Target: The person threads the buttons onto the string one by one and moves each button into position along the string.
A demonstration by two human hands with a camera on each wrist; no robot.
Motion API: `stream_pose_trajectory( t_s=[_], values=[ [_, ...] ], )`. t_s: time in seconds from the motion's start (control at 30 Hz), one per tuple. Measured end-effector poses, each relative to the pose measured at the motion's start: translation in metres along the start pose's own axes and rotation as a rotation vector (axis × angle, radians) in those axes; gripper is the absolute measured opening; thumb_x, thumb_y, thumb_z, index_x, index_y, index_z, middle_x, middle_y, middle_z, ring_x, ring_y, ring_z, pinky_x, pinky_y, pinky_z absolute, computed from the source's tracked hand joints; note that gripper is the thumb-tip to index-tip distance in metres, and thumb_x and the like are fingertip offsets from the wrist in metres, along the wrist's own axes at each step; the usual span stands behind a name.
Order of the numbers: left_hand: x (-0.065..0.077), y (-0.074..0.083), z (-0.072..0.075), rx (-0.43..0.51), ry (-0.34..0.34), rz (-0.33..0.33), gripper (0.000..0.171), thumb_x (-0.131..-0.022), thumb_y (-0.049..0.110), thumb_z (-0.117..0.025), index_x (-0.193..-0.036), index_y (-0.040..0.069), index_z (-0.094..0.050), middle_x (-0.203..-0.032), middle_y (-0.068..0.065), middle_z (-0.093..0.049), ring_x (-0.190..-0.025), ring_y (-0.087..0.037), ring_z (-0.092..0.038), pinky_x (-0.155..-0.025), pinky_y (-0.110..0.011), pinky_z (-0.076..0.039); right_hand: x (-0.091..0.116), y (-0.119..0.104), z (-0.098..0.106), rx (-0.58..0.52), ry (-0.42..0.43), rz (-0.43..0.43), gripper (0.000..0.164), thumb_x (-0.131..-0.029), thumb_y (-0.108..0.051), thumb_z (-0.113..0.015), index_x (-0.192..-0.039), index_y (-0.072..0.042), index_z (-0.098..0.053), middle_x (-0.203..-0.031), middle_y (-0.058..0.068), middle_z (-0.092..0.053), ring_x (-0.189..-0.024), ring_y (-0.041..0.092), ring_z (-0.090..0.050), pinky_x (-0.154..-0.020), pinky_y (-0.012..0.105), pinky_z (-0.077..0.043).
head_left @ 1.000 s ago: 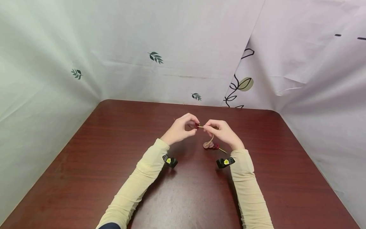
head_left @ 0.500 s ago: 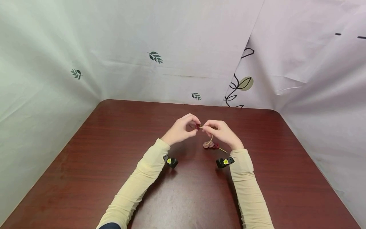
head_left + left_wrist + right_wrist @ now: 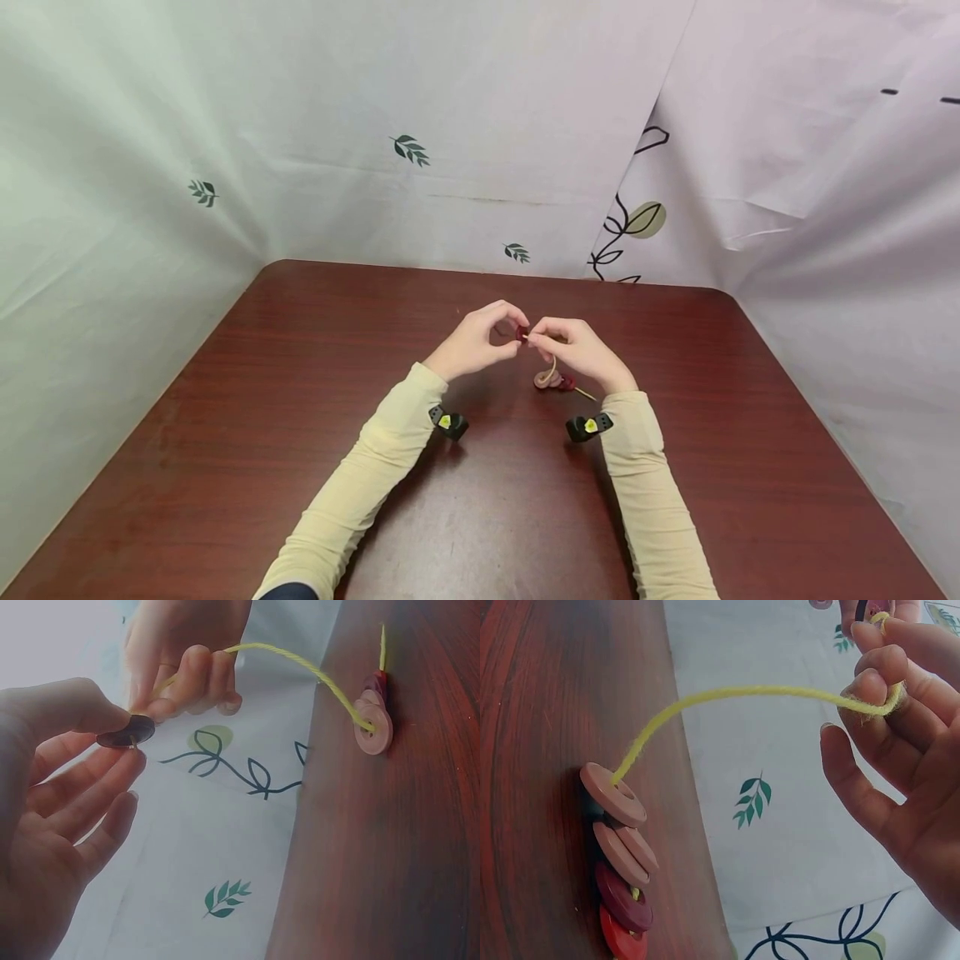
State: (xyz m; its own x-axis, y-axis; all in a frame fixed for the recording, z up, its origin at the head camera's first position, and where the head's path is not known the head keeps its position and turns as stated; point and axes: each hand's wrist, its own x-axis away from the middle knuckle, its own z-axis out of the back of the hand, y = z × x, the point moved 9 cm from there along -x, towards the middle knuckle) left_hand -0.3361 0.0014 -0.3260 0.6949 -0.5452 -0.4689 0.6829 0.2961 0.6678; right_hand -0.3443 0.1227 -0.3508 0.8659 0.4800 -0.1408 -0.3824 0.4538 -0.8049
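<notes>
Near the far half of the table, my left hand [image 3: 480,337] pinches a dark red button [image 3: 112,738] by its edge between thumb and fingers. My right hand [image 3: 581,346] pinches a yellow string [image 3: 735,691] close to that button. A tiny tip of string shows at the button's near face in the left wrist view. From the right fingers the string arcs down to a row of threaded buttons lying on the table: a pink button [image 3: 600,787] in front, more pink behind it, then a maroon button [image 3: 615,892] and a red button [image 3: 619,934].
The brown wooden table [image 3: 450,500] has rounded far corners. A white cloth [image 3: 337,100] with leaf prints hangs behind it and at both sides. A loose string tail [image 3: 585,393] sticks out past the threaded buttons toward the right forearm.
My hands have drawn together, and the bit of string between the right fingertips and the held button has become shorter. The threaded buttons on the table stay in place.
</notes>
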Motion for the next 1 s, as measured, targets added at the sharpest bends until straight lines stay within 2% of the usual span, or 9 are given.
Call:
stream_pose_trajectory(
  t_s=[0.13,0.2,0.33,0.47,0.67,0.77,0.87,1.0],
  values=[
    [0.0,0.0012,0.0014,-0.021,0.01,-0.009,0.027,-0.083,0.004,-0.07,-0.108,0.008,-0.062,-0.103,-0.006,-0.063,-0.095,-0.027,-0.063,-0.076,-0.037,-0.055,0.0004,0.0022,0.0002,0.012,0.003,-0.02,0.015,-0.097,-0.018,-0.058,-0.09,-0.006,-0.064,-0.068,0.018,-0.053,-0.059,0.017,-0.05,-0.06,0.026,-0.044],
    [0.0,0.0019,0.0023,-0.027,0.017,-0.014,0.027,-0.082,0.004,-0.07,-0.108,0.008,-0.062,-0.103,-0.005,-0.063,-0.095,-0.025,-0.063,-0.075,-0.034,-0.054,-0.0003,0.0056,0.0011,0.019,0.012,-0.013,0.015,-0.097,-0.02,-0.058,-0.089,-0.008,-0.063,-0.068,0.017,-0.054,-0.058,0.015,-0.048,-0.059,0.025,-0.042],
    [0.0001,0.0022,0.0019,-0.032,0.016,-0.019,0.027,-0.082,0.003,-0.071,-0.107,0.008,-0.062,-0.102,-0.005,-0.063,-0.094,-0.022,-0.064,-0.074,-0.028,-0.053,0.0003,0.0047,0.0028,0.014,0.028,0.009,0.016,-0.096,-0.024,-0.06,-0.087,-0.012,-0.064,-0.066,0.007,-0.053,-0.061,0.028,-0.05,-0.058,0.027,-0.041],
    [0.0003,0.0012,-0.0005,-0.043,0.0,-0.022,0.026,-0.083,0.004,-0.07,-0.107,0.007,-0.061,-0.102,-0.006,-0.064,-0.094,-0.02,-0.066,-0.075,-0.024,-0.052,-0.0002,0.0036,0.0013,0.004,0.021,0.032,0.016,-0.096,-0.024,-0.06,-0.086,-0.013,-0.063,-0.065,0.003,-0.051,-0.065,0.04,-0.049,-0.058,0.028,-0.042],
    [0.0006,0.0006,-0.002,-0.049,-0.006,-0.017,0.025,-0.084,0.005,-0.07,-0.107,0.008,-0.062,-0.102,-0.005,-0.064,-0.092,-0.017,-0.065,-0.076,-0.023,-0.052,0.0001,0.0033,-0.0008,0.003,0.007,0.025,0.017,-0.097,-0.026,-0.059,-0.085,-0.013,-0.062,-0.065,0.003,-0.05,-0.067,0.047,-0.047,-0.057,0.028,-0.043],
    [0.0008,0.0017,-0.0019,-0.053,-0.002,-0.023,0.025,-0.084,0.005,-0.07,-0.107,0.008,-0.062,-0.101,-0.005,-0.064,-0.09,-0.015,-0.064,-0.075,-0.023,-0.051,0.0001,0.0036,-0.0005,0.004,0.008,0.015,0.018,-0.097,-0.026,-0.059,-0.085,-0.013,-0.062,-0.065,0.004,-0.049,-0.066,0.046,-0.047,-0.057,0.034,-0.044],
    [0.0006,0.0021,-0.0024,-0.055,-0.002,-0.031,0.025,-0.083,0.004,-0.07,-0.107,0.008,-0.061,-0.1,-0.006,-0.064,-0.09,-0.018,-0.065,-0.074,-0.025,-0.052,0.0,0.0041,-0.0003,0.007,0.012,0.007,0.019,-0.096,-0.027,-0.059,-0.085,-0.013,-0.062,-0.065,0.005,-0.049,-0.065,0.044,-0.048,-0.058,0.039,-0.046],
    [-0.0002,0.0025,-0.0033,-0.041,-0.006,-0.039,0.026,-0.083,0.002,-0.07,-0.106,0.007,-0.061,-0.1,-0.007,-0.063,-0.09,-0.025,-0.066,-0.075,-0.03,-0.053,-0.0003,0.0048,0.0008,0.005,0.022,0.002,0.02,-0.097,-0.028,-0.059,-0.086,-0.012,-0.063,-0.064,0.007,-0.049,-0.066,0.042,-0.047,-0.057,0.032,-0.043]
  ],
)
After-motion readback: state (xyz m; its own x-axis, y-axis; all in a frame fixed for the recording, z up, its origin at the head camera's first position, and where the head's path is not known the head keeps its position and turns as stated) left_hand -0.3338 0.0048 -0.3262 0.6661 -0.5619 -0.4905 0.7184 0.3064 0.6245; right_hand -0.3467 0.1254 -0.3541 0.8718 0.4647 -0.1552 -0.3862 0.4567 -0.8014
